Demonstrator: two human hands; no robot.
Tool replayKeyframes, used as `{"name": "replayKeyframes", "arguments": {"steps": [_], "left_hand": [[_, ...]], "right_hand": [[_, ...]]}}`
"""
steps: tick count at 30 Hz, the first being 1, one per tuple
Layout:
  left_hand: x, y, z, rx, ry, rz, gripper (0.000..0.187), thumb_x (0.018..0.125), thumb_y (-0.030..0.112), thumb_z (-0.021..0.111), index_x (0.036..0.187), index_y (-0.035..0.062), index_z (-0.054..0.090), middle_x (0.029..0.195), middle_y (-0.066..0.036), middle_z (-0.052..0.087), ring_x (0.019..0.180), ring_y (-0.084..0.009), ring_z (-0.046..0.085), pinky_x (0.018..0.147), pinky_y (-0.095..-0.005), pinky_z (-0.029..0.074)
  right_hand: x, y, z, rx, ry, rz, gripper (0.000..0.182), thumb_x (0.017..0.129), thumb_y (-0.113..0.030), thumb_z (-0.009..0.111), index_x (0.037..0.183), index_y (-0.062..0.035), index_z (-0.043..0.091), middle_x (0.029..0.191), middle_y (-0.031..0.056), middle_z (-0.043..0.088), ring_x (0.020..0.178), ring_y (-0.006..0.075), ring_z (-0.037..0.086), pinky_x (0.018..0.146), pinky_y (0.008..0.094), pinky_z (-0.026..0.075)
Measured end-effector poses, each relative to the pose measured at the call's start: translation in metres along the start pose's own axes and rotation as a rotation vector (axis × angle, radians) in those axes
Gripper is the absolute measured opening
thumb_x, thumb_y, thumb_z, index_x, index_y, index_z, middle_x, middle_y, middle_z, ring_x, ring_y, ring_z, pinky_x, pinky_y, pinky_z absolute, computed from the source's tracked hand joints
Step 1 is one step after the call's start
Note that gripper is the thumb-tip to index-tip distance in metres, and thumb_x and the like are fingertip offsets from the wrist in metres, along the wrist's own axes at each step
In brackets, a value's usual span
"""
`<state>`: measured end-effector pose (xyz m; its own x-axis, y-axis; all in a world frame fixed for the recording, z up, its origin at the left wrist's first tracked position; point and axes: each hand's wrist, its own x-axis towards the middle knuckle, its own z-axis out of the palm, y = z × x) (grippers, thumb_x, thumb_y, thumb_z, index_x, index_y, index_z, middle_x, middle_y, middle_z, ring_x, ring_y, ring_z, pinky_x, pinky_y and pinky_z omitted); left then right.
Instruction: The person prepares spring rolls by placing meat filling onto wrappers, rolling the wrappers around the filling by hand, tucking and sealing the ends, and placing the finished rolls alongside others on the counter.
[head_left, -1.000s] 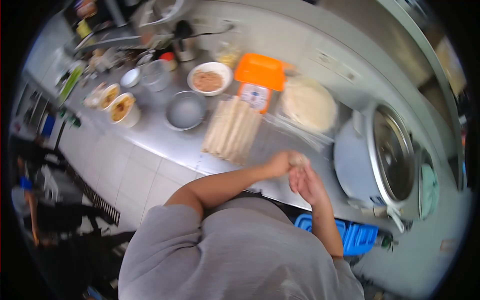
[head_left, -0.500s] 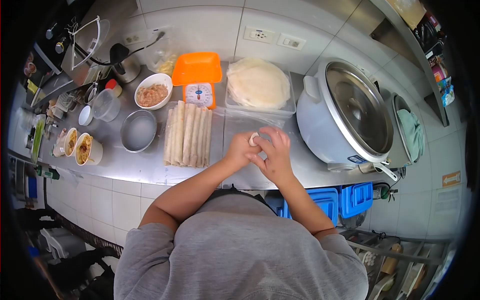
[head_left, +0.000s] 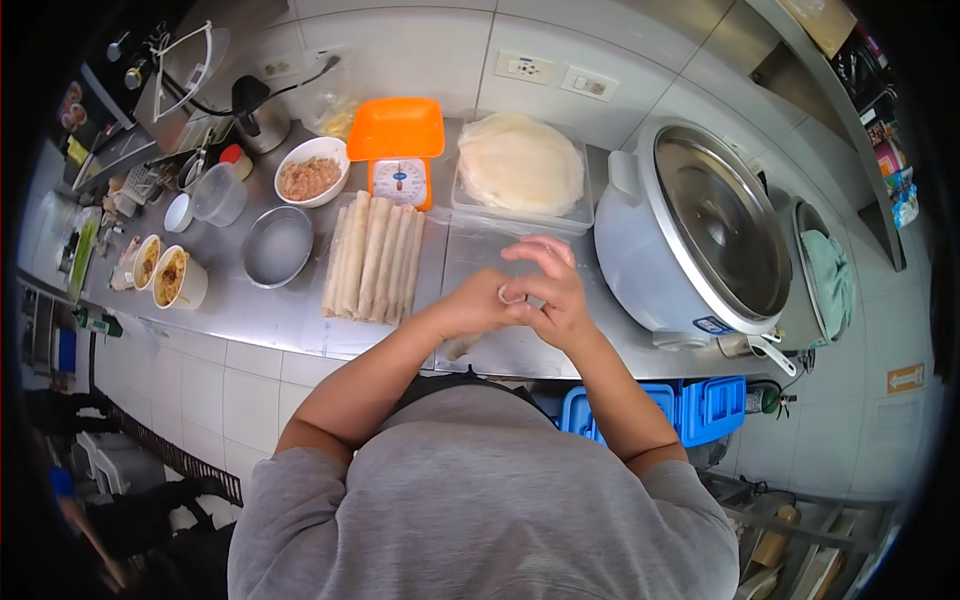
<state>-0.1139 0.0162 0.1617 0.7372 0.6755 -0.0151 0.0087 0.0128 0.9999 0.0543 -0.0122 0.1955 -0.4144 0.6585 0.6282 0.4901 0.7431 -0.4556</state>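
Observation:
My left hand (head_left: 474,303) is closed around a pale uncooked spring roll (head_left: 510,294). One end of it shows beside the thumb side of the fist; what looks like its other end shows below the wrist. At the near end, the thumb and index finger of my right hand (head_left: 556,305) pinch the wrapper, while its other fingers are raised and spread. Most of the roll is hidden by my hands. To the left lies a row of several finished spring rolls (head_left: 375,258) on plastic film. Behind my hands, a stack of round wrappers (head_left: 520,163) rests in a clear tray (head_left: 576,221).
A large pot (head_left: 640,250) with a metal lid stands right. Behind the rolls are an orange kitchen scale (head_left: 400,180) and a white bowl of minced filling (head_left: 311,178). A metal bowl (head_left: 278,246) and paper cups of food (head_left: 181,279) sit left. Blue lids (head_left: 714,408) are below the counter.
Both hands are slightly lower, closer to my body. The right fingers have lifted and spread more, and the roll's far end now shows under my left wrist. The view has shifted a little.

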Motion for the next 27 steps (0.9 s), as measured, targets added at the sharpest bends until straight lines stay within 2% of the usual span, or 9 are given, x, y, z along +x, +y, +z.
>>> {"name": "replayKeyframes", "arguments": {"steps": [2, 5, 8, 13, 16, 22, 23, 25, 27], "left_hand": [[-0.002, -0.006, 0.006, 0.017, 0.033, 0.04, 0.015, 0.078, 0.016, 0.075, 0.077, 0.0043, 0.066, 0.065, 0.002, 0.058, 0.058, -0.0052, 0.05, 0.05, -0.0224, 0.038], [-0.008, 0.012, 0.013, -0.036, 0.087, -0.044, 0.014, 0.08, 0.013, 0.073, 0.074, 0.0043, 0.064, 0.062, 0.002, 0.056, 0.054, -0.0047, 0.049, 0.047, -0.0217, 0.036], [-0.015, 0.026, 0.024, -0.14, 0.144, -0.045, 0.014, 0.081, 0.011, 0.071, 0.073, 0.0044, 0.063, 0.06, 0.002, 0.056, 0.052, -0.0044, 0.049, 0.046, -0.0216, 0.034], [-0.02, 0.023, 0.038, -0.22, 0.133, -0.027, 0.01, 0.081, 0.01, 0.07, 0.075, 0.0032, 0.064, 0.061, 0.001, 0.056, 0.052, -0.0045, 0.049, 0.045, -0.0214, 0.034], [-0.022, 0.017, 0.036, -0.146, 0.141, -0.093, 0.007, 0.079, 0.008, 0.07, 0.079, 0.0018, 0.067, 0.066, -0.001, 0.06, 0.059, -0.0056, 0.055, 0.05, -0.021, 0.04], [-0.016, 0.015, 0.042, -0.14, 0.192, 0.196, 0.009, 0.082, 0.009, 0.066, 0.075, 0.0021, 0.066, 0.059, 0.0, 0.056, 0.051, -0.0049, 0.049, 0.045, -0.0229, 0.034], [-0.015, 0.014, 0.04, -0.171, 0.194, 0.131, 0.011, 0.082, 0.01, 0.066, 0.075, 0.0024, 0.066, 0.059, 0.0, 0.056, 0.051, -0.0056, 0.05, 0.046, -0.0224, 0.035], [-0.014, 0.01, 0.027, -0.23, 0.202, 0.005, 0.014, 0.084, 0.013, 0.067, 0.073, 0.003, 0.067, 0.058, 0.0, 0.057, 0.051, -0.0071, 0.051, 0.047, -0.0215, 0.037], [-0.011, 0.003, -0.008, -0.394, 0.187, -0.036, 0.016, 0.086, 0.02, 0.067, 0.085, 0.0038, 0.067, 0.072, -0.003, 0.062, 0.064, -0.0101, 0.057, 0.057, -0.0227, 0.042]], "right_hand": [[-0.003, -0.001, -0.002, -0.106, -0.029, -0.077, 0.051, 0.093, -0.055, 0.051, 0.087, -0.008, 0.071, 0.116, 0.0111, 0.063, 0.114, 0.0311, 0.051, 0.098, 0.0438, 0.037], [-0.011, -0.008, -0.005, 0.252, 0.227, 0.105, 0.052, 0.092, -0.056, 0.051, 0.086, -0.0085, 0.072, 0.118, 0.0147, 0.062, 0.114, 0.0317, 0.052, 0.099, 0.0437, 0.037], [-0.028, -0.011, -0.005, 0.357, 0.266, 0.143, 0.044, 0.089, -0.052, 0.058, 0.089, -0.0099, 0.072, 0.121, 0.0146, 0.06, 0.116, 0.0314, 0.05, 0.099, 0.0438, 0.036], [-0.024, -0.012, -0.017, 0.197, 0.19, -0.05, 0.043, 0.086, -0.052, 0.06, 0.091, -0.0118, 0.073, 0.123, 0.0145, 0.06, 0.115, 0.0337, 0.049, 0.099, 0.0445, 0.036], [-0.017, -0.016, -0.02, 0.144, 0.122, -0.105, 0.049, 0.086, -0.057, 0.057, 0.087, -0.0114, 0.074, 0.123, 0.0164, 0.06, 0.117, 0.0356, 0.049, 0.1, 0.0468, 0.034], [0.002, -0.014, -0.025, 0.057, -0.208, -0.211, 0.042, 0.083, -0.051, 0.066, 0.089, -0.0103, 0.073, 0.128, 0.0175, 0.057, 0.123, 0.0357, 0.047, 0.101, 0.0479, 0.035], [0.006, -0.014, -0.023, 0.053, -0.248, -0.229, 0.04, 0.083, -0.049, 0.068, 0.091, -0.0102, 0.073, 0.129, 0.0173, 0.057, 0.124, 0.0353, 0.046, 0.101, 0.0477, 0.035], [0.0, -0.009, -0.008, 0.313, -0.061, -0.022, 0.038, 0.083, -0.041, 0.071, 0.102, -0.0088, 0.069, 0.127, 0.016, 0.058, 0.123, 0.032, 0.048, 0.101, 0.045, 0.036], [-0.013, -0.005, 0.024, 0.634, 0.092, 0.252, 0.042, 0.084, -0.031, 0.072, 0.117, -0.0075, 0.061, 0.126, 0.0147, 0.059, 0.123, 0.0282, 0.049, 0.1, 0.0409, 0.038]]}}
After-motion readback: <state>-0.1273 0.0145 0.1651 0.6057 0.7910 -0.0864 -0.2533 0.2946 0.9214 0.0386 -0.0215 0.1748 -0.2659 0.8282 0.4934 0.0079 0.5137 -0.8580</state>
